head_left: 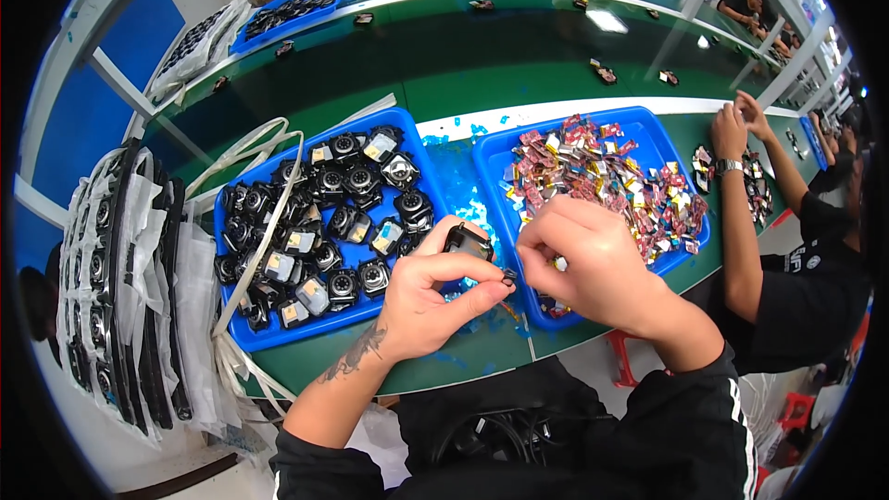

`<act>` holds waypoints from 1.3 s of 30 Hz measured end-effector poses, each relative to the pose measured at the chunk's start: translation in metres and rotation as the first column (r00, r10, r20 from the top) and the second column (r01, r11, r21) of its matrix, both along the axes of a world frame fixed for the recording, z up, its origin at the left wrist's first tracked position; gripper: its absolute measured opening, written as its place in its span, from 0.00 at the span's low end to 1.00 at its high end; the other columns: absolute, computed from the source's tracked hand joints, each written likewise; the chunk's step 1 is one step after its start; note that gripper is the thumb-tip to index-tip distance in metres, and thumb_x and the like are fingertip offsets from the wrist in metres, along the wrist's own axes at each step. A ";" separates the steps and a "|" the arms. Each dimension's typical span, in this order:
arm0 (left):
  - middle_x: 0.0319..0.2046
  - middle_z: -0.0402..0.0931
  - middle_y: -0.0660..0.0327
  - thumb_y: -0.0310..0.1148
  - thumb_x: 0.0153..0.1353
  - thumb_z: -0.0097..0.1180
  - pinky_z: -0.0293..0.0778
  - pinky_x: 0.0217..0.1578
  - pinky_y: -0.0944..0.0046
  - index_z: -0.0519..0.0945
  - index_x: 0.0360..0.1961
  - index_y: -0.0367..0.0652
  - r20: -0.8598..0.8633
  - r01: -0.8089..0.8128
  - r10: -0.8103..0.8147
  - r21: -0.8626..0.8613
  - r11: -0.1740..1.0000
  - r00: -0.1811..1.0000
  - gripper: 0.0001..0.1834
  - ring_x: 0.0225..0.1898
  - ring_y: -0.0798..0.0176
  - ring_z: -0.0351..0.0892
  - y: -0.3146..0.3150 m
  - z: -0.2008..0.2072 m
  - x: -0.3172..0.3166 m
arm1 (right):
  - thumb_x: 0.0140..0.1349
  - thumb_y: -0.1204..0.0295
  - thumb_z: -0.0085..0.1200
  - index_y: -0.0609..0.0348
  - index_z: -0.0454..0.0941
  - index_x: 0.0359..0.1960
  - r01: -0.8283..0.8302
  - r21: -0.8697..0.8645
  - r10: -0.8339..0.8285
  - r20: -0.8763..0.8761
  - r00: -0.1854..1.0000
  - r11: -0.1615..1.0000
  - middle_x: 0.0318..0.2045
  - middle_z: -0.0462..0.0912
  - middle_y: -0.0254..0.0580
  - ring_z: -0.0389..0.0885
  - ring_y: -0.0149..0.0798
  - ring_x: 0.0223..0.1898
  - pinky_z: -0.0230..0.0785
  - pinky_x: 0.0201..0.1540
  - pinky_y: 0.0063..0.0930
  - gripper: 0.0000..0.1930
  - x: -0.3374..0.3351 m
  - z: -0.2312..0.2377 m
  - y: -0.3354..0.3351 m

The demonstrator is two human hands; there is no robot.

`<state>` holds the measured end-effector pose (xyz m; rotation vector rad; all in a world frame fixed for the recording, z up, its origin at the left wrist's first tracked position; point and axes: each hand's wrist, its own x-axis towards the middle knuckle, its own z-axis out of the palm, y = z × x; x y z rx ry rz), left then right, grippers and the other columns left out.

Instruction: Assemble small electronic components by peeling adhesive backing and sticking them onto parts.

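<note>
My left hand (431, 301) is closed on a small black watch case (469, 243) with a shiny flat face, held up between the two trays. At its thumb tip shows a tiny dark part (508, 278), too small to name. Just to the right, my right hand (593, 264) has its fingers curled into a pinch, apart from the case; what they hold, if anything, is hidden. Left of my hands lies a blue tray (319, 331) of black watch cases (343, 285), several showing round sensor backs. Behind my right hand stands another blue tray (656, 120), heaped with small red, white and yellow electronic pieces (602, 171).
Stacked black trays with white wrapping (120, 287) stand at far left; pale straps (269, 259) cross the left tray. Beyond runs a green conveyor belt (482, 46) carrying scattered parts. A co-worker's arm (736, 213) is at right, near more loose parts. Other people work across the belt.
</note>
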<state>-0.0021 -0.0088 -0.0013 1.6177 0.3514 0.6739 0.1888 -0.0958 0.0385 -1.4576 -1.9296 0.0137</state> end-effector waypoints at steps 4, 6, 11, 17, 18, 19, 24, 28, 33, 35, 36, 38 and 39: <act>0.29 0.83 0.63 0.26 0.53 0.68 0.69 0.51 0.60 0.86 0.31 0.40 0.052 -0.043 0.044 -0.021 0.999 0.998 0.04 0.47 0.61 0.73 -0.003 -0.001 0.000 | 0.48 0.78 0.64 0.59 0.75 0.24 0.070 -0.043 -0.073 -0.062 0.995 0.997 0.21 0.74 0.39 0.77 0.41 0.22 0.69 0.24 0.33 0.08 0.001 0.008 0.000; 0.32 0.82 0.60 0.25 0.52 0.68 0.71 0.47 0.62 0.86 0.31 0.39 0.069 -0.097 0.084 0.198 0.975 0.994 0.04 0.45 0.61 0.74 -0.001 -0.002 -0.001 | 0.50 0.80 0.63 0.61 0.79 0.28 0.173 -0.155 -0.146 0.168 0.975 0.973 0.22 0.75 0.40 0.77 0.39 0.23 0.70 0.26 0.30 0.05 0.006 0.017 0.000; 0.35 0.78 0.56 0.25 0.51 0.69 0.73 0.40 0.65 0.86 0.31 0.39 0.089 -0.267 0.251 0.288 0.920 0.964 0.06 0.44 0.61 0.75 -0.004 0.000 0.002 | 0.55 0.78 0.60 0.64 0.81 0.37 0.010 -0.156 -0.019 -0.055 0.998 0.988 0.28 0.76 0.47 0.82 0.45 0.30 0.74 0.28 0.35 0.08 -0.004 0.007 -0.004; 0.38 0.79 0.53 0.25 0.50 0.69 0.73 0.41 0.62 0.86 0.31 0.39 0.073 -0.323 0.320 0.376 0.869 0.945 0.07 0.43 0.58 0.75 -0.007 0.001 0.004 | 0.60 0.82 0.57 0.64 0.82 0.37 -0.126 -0.195 -0.040 -0.676 0.736 0.973 0.34 0.81 0.43 0.82 0.33 0.37 0.79 0.35 0.25 0.05 -0.019 -0.009 -0.008; 0.38 0.79 0.52 0.24 0.52 0.66 0.72 0.42 0.61 0.86 0.34 0.39 0.060 -0.297 0.297 0.380 0.876 0.953 0.07 0.44 0.56 0.75 -0.007 0.002 0.004 | 0.60 0.83 0.56 0.65 0.80 0.39 -0.134 -0.159 0.004 -0.632 0.775 0.978 0.36 0.80 0.42 0.81 0.31 0.37 0.78 0.37 0.22 0.07 -0.018 -0.011 -0.007; 0.37 0.79 0.52 0.23 0.54 0.64 0.72 0.44 0.60 0.86 0.37 0.40 0.049 -0.271 0.273 0.386 0.882 0.961 0.08 0.44 0.55 0.74 -0.006 0.003 0.004 | 0.60 0.83 0.56 0.65 0.80 0.39 -0.135 -0.157 0.006 -0.631 0.775 0.978 0.36 0.80 0.42 0.81 0.31 0.37 0.78 0.37 0.22 0.07 -0.019 -0.012 -0.007; 0.50 0.75 0.52 0.19 0.63 0.49 0.70 0.52 0.61 0.75 0.57 0.37 0.063 -0.174 0.168 0.091 0.981 0.984 0.20 0.50 0.60 0.73 -0.002 -0.004 0.005 | 0.64 0.82 0.54 0.70 0.75 0.44 -0.148 -0.148 -0.053 -0.859 0.509 0.978 0.40 0.78 0.39 0.79 0.27 0.38 0.76 0.40 0.19 0.08 -0.017 -0.016 -0.009; 0.64 0.62 0.54 0.16 0.66 0.41 0.61 0.63 0.63 0.57 0.70 0.35 0.181 -0.042 0.094 -0.273 0.961 0.979 0.30 0.63 0.63 0.66 -0.004 -0.011 0.009 | 0.63 0.81 0.56 0.69 0.78 0.44 -0.164 -0.252 -0.133 -0.843 0.521 0.954 0.39 0.81 0.41 0.81 0.27 0.37 0.76 0.36 0.19 0.09 -0.028 -0.012 -0.005; 0.63 0.64 0.50 0.15 0.66 0.39 0.59 0.65 0.63 0.52 0.71 0.35 0.200 -0.053 0.114 -0.289 0.956 0.973 0.31 0.65 0.61 0.65 -0.006 -0.009 0.008 | 0.58 0.81 0.60 0.64 0.80 0.39 0.103 -0.138 -0.168 -0.621 0.765 0.985 0.31 0.84 0.41 0.84 0.30 0.32 0.76 0.29 0.21 0.07 -0.037 -0.018 0.009; 0.63 0.64 0.49 0.16 0.67 0.39 0.59 0.65 0.63 0.53 0.71 0.34 0.200 -0.051 0.114 -0.298 0.953 0.973 0.31 0.65 0.60 0.65 -0.006 -0.008 0.007 | 0.55 0.81 0.62 0.64 0.81 0.35 0.127 -0.148 -0.189 -0.561 0.806 0.981 0.28 0.84 0.42 0.84 0.33 0.29 0.75 0.28 0.23 0.06 -0.039 -0.011 0.010; 0.63 0.64 0.49 0.16 0.67 0.39 0.60 0.65 0.62 0.53 0.70 0.34 0.200 -0.028 0.089 -0.291 0.956 0.976 0.30 0.65 0.60 0.65 -0.007 -0.009 0.007 | 0.54 0.81 0.62 0.64 0.81 0.34 0.134 -0.125 -0.178 -0.482 0.858 0.983 0.27 0.84 0.42 0.84 0.34 0.27 0.74 0.27 0.23 0.06 -0.039 -0.009 0.010; 0.61 0.66 0.48 0.18 0.68 0.41 0.62 0.63 0.63 0.56 0.69 0.34 0.196 -0.004 0.061 -0.276 0.961 0.979 0.28 0.63 0.60 0.67 -0.009 -0.009 0.009 | 0.54 0.81 0.62 0.64 0.81 0.33 0.142 -0.101 -0.171 -0.399 0.901 0.985 0.26 0.84 0.42 0.83 0.34 0.25 0.73 0.26 0.24 0.05 -0.038 -0.006 0.011; 0.61 0.66 0.48 0.18 0.68 0.41 0.62 0.63 0.63 0.56 0.69 0.34 0.195 -0.004 0.061 -0.279 0.960 0.979 0.28 0.63 0.60 0.67 -0.009 -0.008 0.009 | 0.53 0.81 0.63 0.64 0.81 0.32 0.147 -0.119 -0.184 -0.408 0.894 0.982 0.26 0.84 0.43 0.82 0.35 0.24 0.72 0.25 0.25 0.05 -0.038 -0.006 0.012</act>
